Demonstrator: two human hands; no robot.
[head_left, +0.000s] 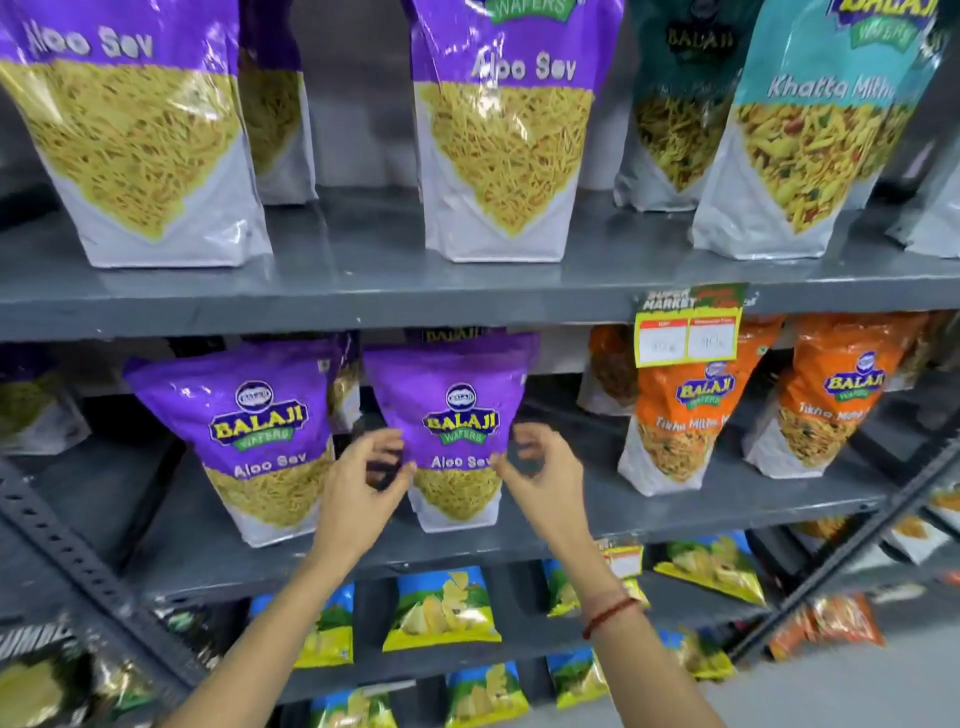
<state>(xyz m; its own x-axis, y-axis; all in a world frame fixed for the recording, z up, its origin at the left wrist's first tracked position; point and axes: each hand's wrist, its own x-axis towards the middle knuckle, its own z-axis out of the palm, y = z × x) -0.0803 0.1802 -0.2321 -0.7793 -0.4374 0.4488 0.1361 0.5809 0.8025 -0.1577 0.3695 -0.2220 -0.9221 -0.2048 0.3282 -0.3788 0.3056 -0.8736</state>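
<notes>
A purple Aloo Sev pack (454, 415) stands upright on the middle grey shelf (675, 506). My left hand (363, 478) is at its left edge and my right hand (543, 473) at its right edge. Both hands have loosely curled fingers, with a dark gap between fingers and thumb. Each thumb tip touches the side of the pack at about label height. Nothing lies inside either hand. A second purple Aloo Sev pack (254, 431) stands just to the left.
Larger Aloo Sev packs (498, 140) and a teal Khatta Mitha pack (810, 130) stand on the upper shelf. Orange Balaji packs (680, 415) stand at the right under a yellow price tag (688, 338). Blue-and-yellow chip bags (441, 608) fill the lower shelves.
</notes>
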